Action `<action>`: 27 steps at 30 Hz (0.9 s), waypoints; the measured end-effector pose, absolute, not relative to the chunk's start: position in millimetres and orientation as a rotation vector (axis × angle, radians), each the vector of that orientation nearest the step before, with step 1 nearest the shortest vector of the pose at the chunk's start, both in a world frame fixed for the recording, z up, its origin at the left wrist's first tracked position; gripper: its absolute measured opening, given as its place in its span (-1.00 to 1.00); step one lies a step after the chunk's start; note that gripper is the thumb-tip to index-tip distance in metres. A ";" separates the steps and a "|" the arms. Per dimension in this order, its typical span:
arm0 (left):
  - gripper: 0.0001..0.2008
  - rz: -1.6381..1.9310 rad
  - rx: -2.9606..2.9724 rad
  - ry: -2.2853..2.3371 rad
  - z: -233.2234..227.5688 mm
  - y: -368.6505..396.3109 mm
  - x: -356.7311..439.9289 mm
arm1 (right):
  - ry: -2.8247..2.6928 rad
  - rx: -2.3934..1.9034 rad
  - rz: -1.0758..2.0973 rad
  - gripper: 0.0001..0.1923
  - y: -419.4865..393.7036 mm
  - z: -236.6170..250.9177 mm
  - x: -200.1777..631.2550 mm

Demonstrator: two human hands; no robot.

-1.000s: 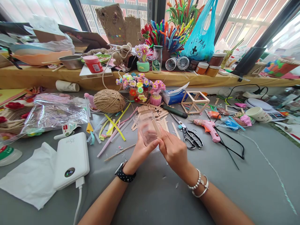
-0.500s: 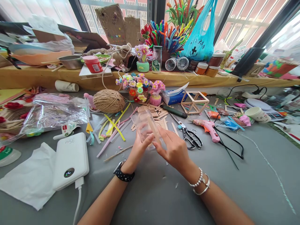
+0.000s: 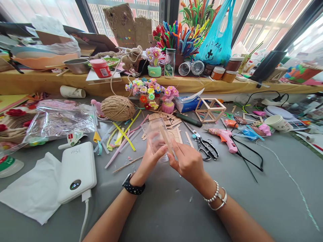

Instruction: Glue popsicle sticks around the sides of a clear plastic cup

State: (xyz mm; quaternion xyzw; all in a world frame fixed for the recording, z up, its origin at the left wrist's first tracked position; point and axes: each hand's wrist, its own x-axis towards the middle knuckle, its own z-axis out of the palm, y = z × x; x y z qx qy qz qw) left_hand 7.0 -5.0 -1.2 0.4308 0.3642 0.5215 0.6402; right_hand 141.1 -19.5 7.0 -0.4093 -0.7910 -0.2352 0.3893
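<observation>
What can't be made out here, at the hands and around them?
All in the head view:
Lower end of the wooden stick: covered by the right hand.
Far fingers of the left hand: blurred behind the clear plastic container.
Display of the power bank: digits too small.
White cable: cut off by the bottom edge.

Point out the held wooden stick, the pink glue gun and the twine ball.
Wooden stick (image 3: 165, 137), head view: middle of its flat face.
Pink glue gun (image 3: 227, 135), head view: its body.
Twine ball (image 3: 118, 108), head view: its wound side.
</observation>
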 end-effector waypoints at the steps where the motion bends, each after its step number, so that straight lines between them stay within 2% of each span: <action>1: -0.43 1.192 0.983 0.829 -1.0 -5.1 6.9 | -2.010 -1.039 -0.597 -0.67 -19.7 7.4 141.1; 14: -0.39 1.164 1.012 0.761 -1.8 -3.6 3.8 | -2.003 -1.036 -0.626 -0.66 -21.0 5.5 140.6; 18: -0.36 1.168 0.967 0.744 3.6 -7.4 5.1 | -1.991 -0.999 -0.640 -0.59 -24.4 7.6 142.4; 22: -0.39 1.131 0.929 0.621 5.4 -10.8 5.8 | -1.989 -0.983 -0.523 -0.47 -28.8 13.2 144.3; 27: -0.49 1.111 0.921 0.613 -0.2 -12.3 4.9 | -1.988 -0.957 -0.446 -0.50 -32.4 15.7 142.1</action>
